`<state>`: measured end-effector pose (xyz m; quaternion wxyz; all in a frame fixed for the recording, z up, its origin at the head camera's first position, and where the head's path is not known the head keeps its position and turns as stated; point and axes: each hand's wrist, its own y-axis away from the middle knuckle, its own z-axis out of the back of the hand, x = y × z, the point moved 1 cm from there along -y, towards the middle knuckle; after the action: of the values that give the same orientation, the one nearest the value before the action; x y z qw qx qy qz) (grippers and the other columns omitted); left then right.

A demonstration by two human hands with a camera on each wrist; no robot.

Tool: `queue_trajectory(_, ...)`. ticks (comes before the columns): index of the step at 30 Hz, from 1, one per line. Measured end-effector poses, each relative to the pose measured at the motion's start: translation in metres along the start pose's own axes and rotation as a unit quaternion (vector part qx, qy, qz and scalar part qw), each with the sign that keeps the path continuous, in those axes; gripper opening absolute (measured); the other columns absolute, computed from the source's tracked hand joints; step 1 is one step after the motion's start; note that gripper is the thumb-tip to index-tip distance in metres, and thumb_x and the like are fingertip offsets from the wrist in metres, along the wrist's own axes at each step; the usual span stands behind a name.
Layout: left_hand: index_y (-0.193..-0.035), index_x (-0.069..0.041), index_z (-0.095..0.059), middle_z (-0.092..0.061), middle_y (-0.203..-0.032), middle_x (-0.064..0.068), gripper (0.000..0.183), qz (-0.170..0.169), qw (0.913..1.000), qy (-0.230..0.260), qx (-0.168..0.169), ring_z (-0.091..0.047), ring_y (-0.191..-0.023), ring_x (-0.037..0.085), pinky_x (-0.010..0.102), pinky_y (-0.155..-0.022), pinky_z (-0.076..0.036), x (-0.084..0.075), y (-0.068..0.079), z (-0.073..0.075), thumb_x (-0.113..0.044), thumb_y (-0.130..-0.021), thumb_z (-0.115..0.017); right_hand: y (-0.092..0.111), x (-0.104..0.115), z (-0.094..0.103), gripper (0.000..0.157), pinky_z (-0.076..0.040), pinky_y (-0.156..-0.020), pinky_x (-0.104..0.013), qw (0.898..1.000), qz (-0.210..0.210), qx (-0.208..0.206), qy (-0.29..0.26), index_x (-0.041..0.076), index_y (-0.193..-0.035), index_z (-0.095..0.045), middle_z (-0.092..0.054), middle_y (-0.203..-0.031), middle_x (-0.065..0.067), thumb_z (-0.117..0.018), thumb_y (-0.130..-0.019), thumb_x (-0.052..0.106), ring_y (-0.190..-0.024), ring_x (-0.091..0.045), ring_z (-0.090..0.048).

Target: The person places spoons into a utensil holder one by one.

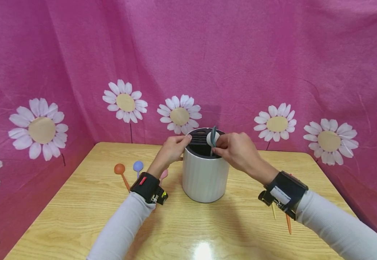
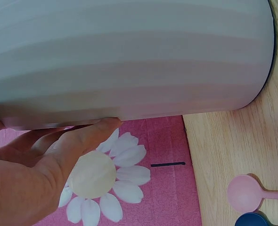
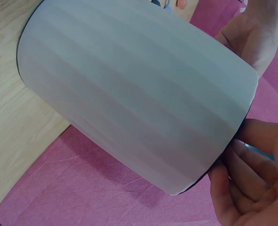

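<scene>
A white ribbed utensil holder [image 1: 204, 177] with a dark slotted insert [image 1: 199, 136] stands upright on the table. At its left rim my left hand [image 1: 174, 148] grips it, thumb on top and fingers along the outer wall. My right hand [image 1: 240, 150] pinches a teal spoon-like utensil [image 1: 213, 135] at the holder's right opening; its head appears edge-on and its lower part is hidden inside. Close behind it shows a white round utensil head [image 1: 209, 138]. In the right wrist view, only a sliver of teal [image 3: 259, 149] appears behind the fingers.
Left of the holder lie an orange spoon [image 1: 119, 168], a blue spoon [image 1: 138, 166] and a pink spoon [image 1: 164, 174]. A dark blue spoon [image 2: 252, 220] shows in the left wrist view. Yellow [image 1: 274, 212] and orange handles [image 1: 288, 224] lie beneath the right wrist. Pink cloth hangs behind.
</scene>
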<state>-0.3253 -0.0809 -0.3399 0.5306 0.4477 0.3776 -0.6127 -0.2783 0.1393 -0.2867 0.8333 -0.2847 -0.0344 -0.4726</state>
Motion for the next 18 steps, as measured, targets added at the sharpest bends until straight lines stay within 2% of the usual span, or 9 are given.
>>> queue_trajectory(18,-0.142,-0.010,-0.059,-0.063,-0.134,0.010,0.051,0.002,1.0000,-0.004,0.001,-0.060,-0.118,0.028,0.052,-0.094,-0.058,-0.0002,0.0008,0.0005,-0.045,-0.105,-0.051,-0.0007,0.0004,-0.0007,0.005,-0.050,-0.058,-0.029,1.000,0.002,0.022,0.001,0.012,-0.084,-0.081,-0.078,-0.080,0.000,-0.081,-0.085,0.017,-0.067,-0.011,-0.066)
